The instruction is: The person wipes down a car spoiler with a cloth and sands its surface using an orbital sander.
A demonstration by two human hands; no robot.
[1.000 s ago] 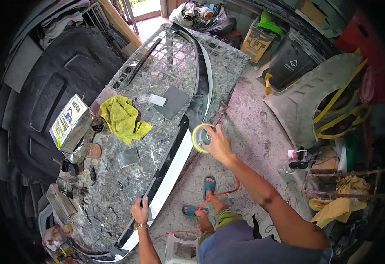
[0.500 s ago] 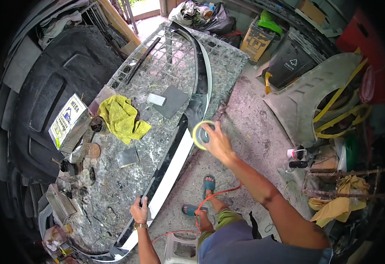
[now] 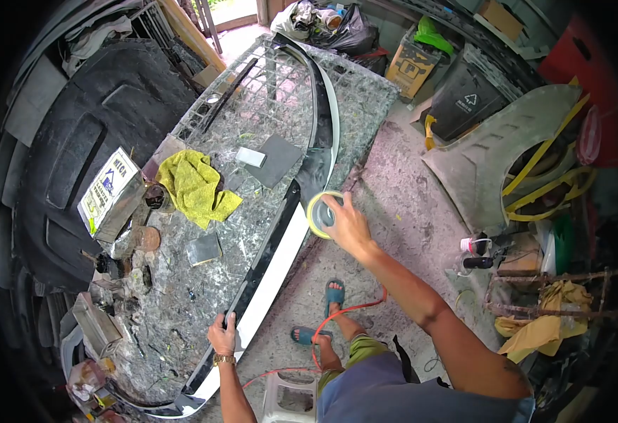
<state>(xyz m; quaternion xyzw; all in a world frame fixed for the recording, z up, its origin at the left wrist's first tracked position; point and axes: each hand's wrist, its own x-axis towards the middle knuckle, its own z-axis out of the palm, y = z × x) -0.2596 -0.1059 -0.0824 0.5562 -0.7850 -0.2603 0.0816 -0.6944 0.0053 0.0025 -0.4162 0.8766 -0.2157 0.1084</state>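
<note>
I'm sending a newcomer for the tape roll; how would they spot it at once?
Find the big table, then the long strip along its edge. Near the strip, the right hand holds the tape roll: a pale yellow ring, unlike the crumpled yellow cloth.

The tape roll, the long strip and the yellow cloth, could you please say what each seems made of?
Tape roll: probably paper masking tape, judging by its pale yellow, fairly matte ring.
Long strip: likely molded plastic, with smooth white and black surfaces; painted metal is possible.
Yellow cloth: soft, matte fabric, shown by its loose folds.
</note>
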